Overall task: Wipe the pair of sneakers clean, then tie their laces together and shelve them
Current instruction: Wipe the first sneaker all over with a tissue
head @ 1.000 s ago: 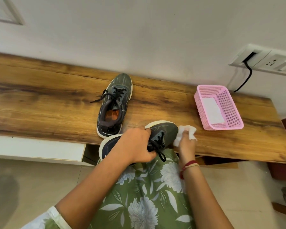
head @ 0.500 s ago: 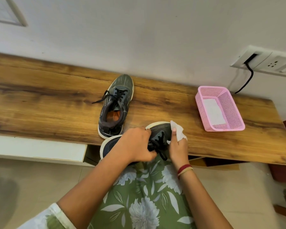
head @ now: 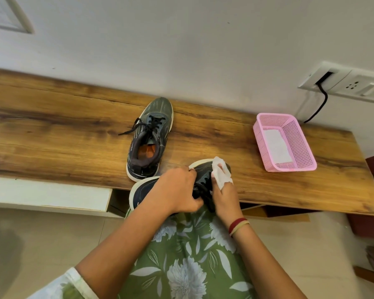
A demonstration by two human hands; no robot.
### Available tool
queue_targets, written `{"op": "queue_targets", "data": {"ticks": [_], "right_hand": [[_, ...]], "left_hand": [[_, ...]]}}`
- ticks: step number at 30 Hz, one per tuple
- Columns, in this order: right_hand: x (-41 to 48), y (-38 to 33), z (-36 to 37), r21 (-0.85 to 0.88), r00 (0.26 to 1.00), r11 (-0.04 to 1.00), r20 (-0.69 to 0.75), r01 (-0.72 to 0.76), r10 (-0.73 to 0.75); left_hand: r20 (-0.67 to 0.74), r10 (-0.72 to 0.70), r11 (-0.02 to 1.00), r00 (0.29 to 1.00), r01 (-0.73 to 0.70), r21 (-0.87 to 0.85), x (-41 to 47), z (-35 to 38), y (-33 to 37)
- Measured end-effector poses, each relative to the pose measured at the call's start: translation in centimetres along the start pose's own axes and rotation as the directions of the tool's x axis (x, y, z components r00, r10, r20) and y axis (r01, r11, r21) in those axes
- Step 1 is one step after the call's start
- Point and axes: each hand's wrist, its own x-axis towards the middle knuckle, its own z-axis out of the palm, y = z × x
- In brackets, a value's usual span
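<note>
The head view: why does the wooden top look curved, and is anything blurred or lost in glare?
In the head view the wide-angle lens bows the wooden top and tilts the wall socket; the light is soft and even, without harsh glare; the sneaker lying on the top is sharp, while the floor at the lower right edge looks smeared.

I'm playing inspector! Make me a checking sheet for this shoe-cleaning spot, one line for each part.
Surface: wooden bench top, set against the wall.
Job's things: held sneaker at the bench's near edge; second sneaker upright on the bench, laces loose; white wipe on the held sneaker's toe.
Clutter: pink basket on the bench, to the right, with a white sheet inside.
Grips: left hand grips the held sneaker; right hand holds the white wipe.
Cables: black cable hangs from the wall socket panel.
Surroundings: white wall, tiled floor.
</note>
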Motion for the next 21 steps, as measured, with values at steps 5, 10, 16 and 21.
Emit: {"op": "queue_targets", "data": {"ticks": [5, 10, 16, 21], "right_hand": [[0.8, 1.0, 0.1, -0.024, 0.996, 0.999, -0.083, -0.040, 0.037], [0.7, 0.2, -2.6, 0.554, 0.957, 0.792, 0.028, -0.256, 0.290], [1.3, 2.8, -6.4, 0.897, 0.696, 0.440, -0.287, -0.046, 0.658], [1.4, 0.7, -2.6, 0.687, 0.791, 0.654, -0.190, -0.316, 0.581]], "left_hand": [[0.012, -0.002, 1.000, 1.000, 0.002, 0.024, -0.1, -0.1, 0.3], [0.045, -0.012, 1.000, 0.999, 0.012, 0.001, 0.0, -0.4, 0.0], [0.017, 0.007, 0.998, 1.000, -0.008, 0.066, -0.5, -0.1, 0.6], [-0.002, 0.017, 0.994, 1.000, -0.017, 0.106, -0.8, -0.2, 1.0]]}}
